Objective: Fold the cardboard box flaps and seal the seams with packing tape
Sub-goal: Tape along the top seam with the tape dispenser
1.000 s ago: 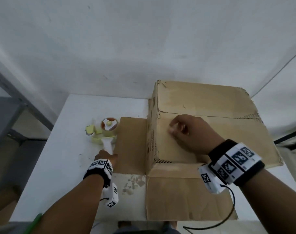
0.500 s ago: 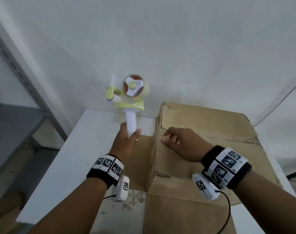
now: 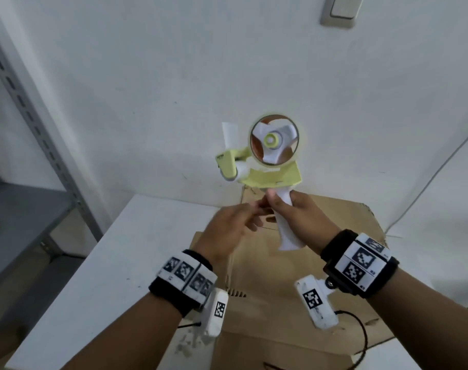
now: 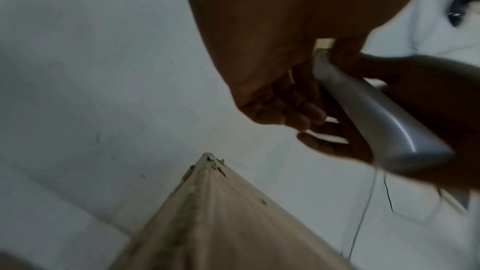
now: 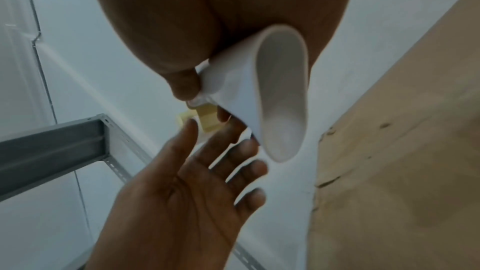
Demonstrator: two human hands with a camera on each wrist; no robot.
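A yellow-and-white tape dispenser [image 3: 267, 156] with a roll of tape is held upright in the air above the brown cardboard box [image 3: 281, 332]. My right hand [image 3: 281, 204] grips its white handle [image 5: 272, 100] near the top. My left hand [image 3: 250, 218] is open beside the handle, fingers spread [image 5: 233, 163], its fingertips close to or just touching the handle. The box's top flaps lie folded down; its left corner edge [image 4: 221, 223] shows below my left hand. A short strip of tape sticks up from the dispenser's front.
The box stands on a white table [image 3: 120, 263] against a white wall. A grey metal shelf rack [image 3: 27, 204] stands to the left. A thin cable [image 3: 428, 182] runs down the wall at right, under a wall switch [image 3: 339, 9].
My left hand lifted the dispenser off the table and brought it right. My right hand left the box top and took the handle; my left hand has opened off it.
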